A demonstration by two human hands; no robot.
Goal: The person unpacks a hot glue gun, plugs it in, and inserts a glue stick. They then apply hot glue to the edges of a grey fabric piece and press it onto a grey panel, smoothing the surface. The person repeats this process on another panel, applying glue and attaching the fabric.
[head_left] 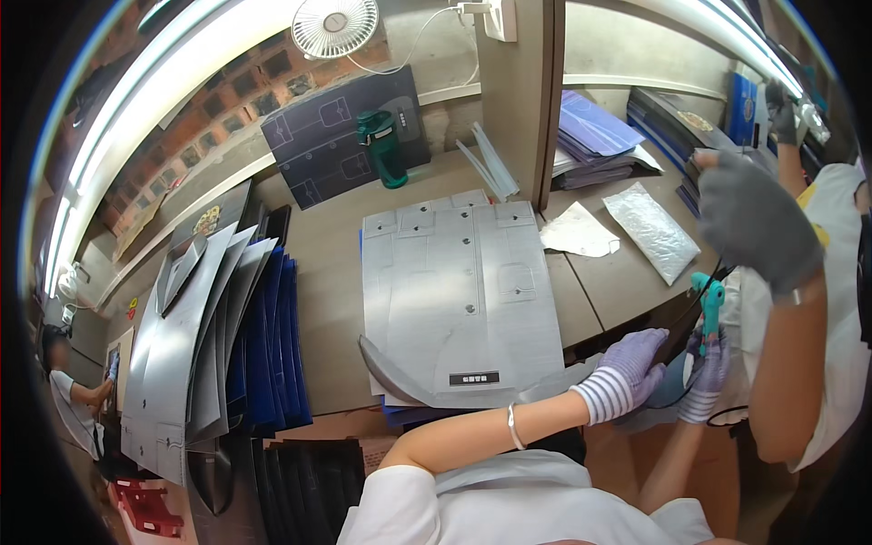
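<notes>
well, far off to the left of the grey panel (463, 304) i can see another worker (71, 400) in a pale shirt, with a red plastic piece (150, 509) low down on that side. closer to the grey panel, on its left, a fan of grey sheets (177, 341) stands up beside dark blue ones (280, 350), and a row of black sheets (313, 490) sits lower, toward the person. behind the grey panel, a dark printed box (304, 154) leans back with a green tool (386, 150) upright before it, and a white fan (334, 25) hangs above. the grey panel itself lies flat on the bench (329, 318), printed with pockets and dark studs, a curved grey strip (391, 372) along its near left corner. just to its right, the left hand (631, 363), in a pale purple glove, is bent over with fingers angled down; i cannot tell whether it grips anything. farther right of the grey panel, the right hand (711, 363) is wrapped round a teal tool (711, 304), which points upward. beyond, a silvery packet (652, 232) lies on the bench, and a co-worker's grey-gloved hand (758, 218) is raised; what it holds i can't make out.
</notes>
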